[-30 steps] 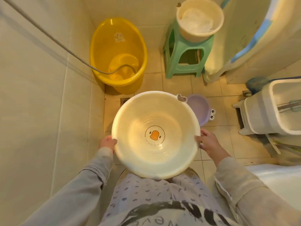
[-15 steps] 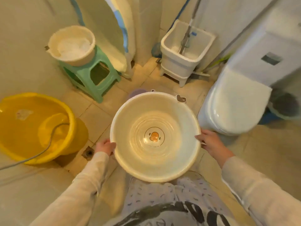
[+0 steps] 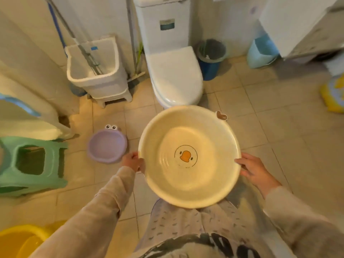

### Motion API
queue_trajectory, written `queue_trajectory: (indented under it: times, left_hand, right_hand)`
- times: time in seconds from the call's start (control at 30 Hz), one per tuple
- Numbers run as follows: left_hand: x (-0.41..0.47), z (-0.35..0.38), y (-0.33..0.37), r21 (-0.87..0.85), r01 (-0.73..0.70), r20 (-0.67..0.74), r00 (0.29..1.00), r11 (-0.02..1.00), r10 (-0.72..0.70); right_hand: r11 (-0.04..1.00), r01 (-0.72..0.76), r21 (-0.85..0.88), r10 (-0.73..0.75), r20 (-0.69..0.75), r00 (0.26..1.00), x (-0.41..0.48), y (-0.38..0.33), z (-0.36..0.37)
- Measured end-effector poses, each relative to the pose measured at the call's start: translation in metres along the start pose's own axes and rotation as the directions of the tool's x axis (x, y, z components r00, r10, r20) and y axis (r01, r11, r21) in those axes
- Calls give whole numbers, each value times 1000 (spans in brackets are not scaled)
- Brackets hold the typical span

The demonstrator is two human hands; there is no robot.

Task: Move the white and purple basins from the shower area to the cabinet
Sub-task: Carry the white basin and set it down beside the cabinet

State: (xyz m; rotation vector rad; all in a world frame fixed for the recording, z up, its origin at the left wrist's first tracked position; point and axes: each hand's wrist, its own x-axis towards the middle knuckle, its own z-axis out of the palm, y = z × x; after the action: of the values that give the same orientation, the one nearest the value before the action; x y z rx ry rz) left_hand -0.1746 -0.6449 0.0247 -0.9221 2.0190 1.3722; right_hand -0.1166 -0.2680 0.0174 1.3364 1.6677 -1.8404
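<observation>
I hold the round white basin point(image 3: 204, 185), with an orange duck print in its bottom, level in front of my waist. My left hand point(image 3: 132, 162) grips its left rim and my right hand point(image 3: 250, 167) grips its right rim. The small purple basin point(image 3: 108, 148), with two cartoon eyes on its far rim, lies on the tiled floor just left of my left hand. A white cabinet point(image 3: 297, 25) shows at the top right edge.
A white toilet point(image 3: 173, 71) stands straight ahead, a white mop bucket point(image 3: 96, 71) to its left and a blue waste bin point(image 3: 211, 58) to its right. A green stool point(image 3: 28, 164) is at the left, a yellow tub point(image 3: 16, 241) at the bottom left, a light-blue bin point(image 3: 261, 51) under the cabinet.
My view has swung right, away from the shower corner: the yellow tub and green stool slid to the left edge, the toilet moved to the centre. Both hands kept the white basin.
</observation>
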Motion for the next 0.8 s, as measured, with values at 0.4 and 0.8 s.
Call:
queue_trajectory:
  times: [0.4, 0.8]
  left_hand:
    - [-2, 206, 102, 267, -102, 208, 977, 958, 46]
    - [-48, 434, 183, 248, -63, 415, 909, 967, -47]
  right_hand:
    - [941, -3, 337, 64, -169, 984, 16, 21, -176]
    - [886, 92, 454, 108, -395, 912, 33, 5, -358]
